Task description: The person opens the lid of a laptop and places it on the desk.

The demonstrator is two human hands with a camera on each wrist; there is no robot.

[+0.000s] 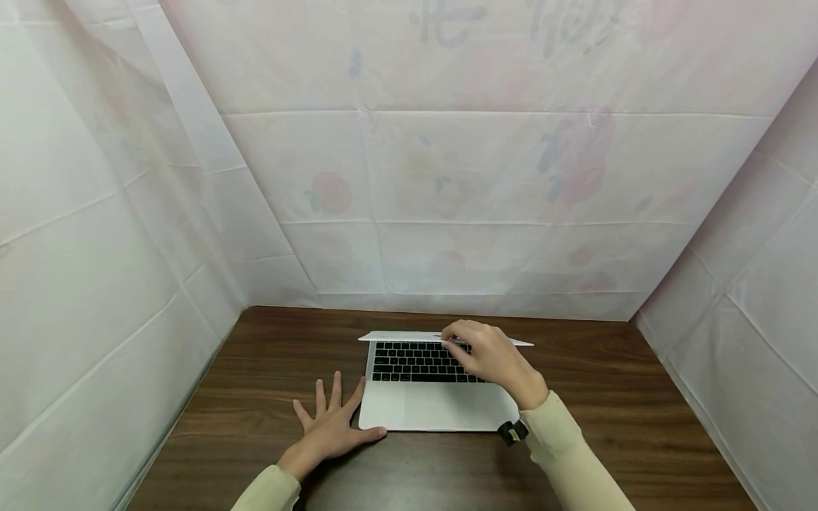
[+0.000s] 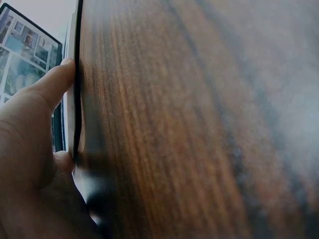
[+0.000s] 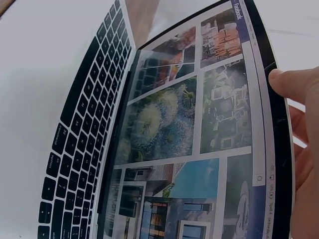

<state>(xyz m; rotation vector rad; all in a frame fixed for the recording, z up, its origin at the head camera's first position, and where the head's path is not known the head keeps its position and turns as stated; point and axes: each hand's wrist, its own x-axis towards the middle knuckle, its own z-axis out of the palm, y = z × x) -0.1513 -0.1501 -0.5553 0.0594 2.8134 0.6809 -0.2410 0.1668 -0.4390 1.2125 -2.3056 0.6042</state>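
A silver laptop point(image 1: 434, 408) rests on the wooden table with its lid point(image 1: 399, 336) raised and seen nearly edge-on from my head. My right hand point(image 1: 488, 355) pinches the lid's upper edge, thumb on the screen side and fingers behind. The lit screen point(image 3: 224, 114) displays a grid of pictures in the right wrist view, beside the black keyboard point(image 3: 84, 134). Fingers spread wide, my left hand point(image 1: 329, 429) lies at the laptop's left front corner. In the left wrist view, its thumb and a finger touch the laptop's edge.
The dark brown wooden table point(image 1: 255, 397) extends around the laptop. Pale printed cloth point(image 1: 460, 177) hangs behind it and along both sides. A small black device point(image 1: 513, 432) sits at my right wrist, by the laptop's right front corner.
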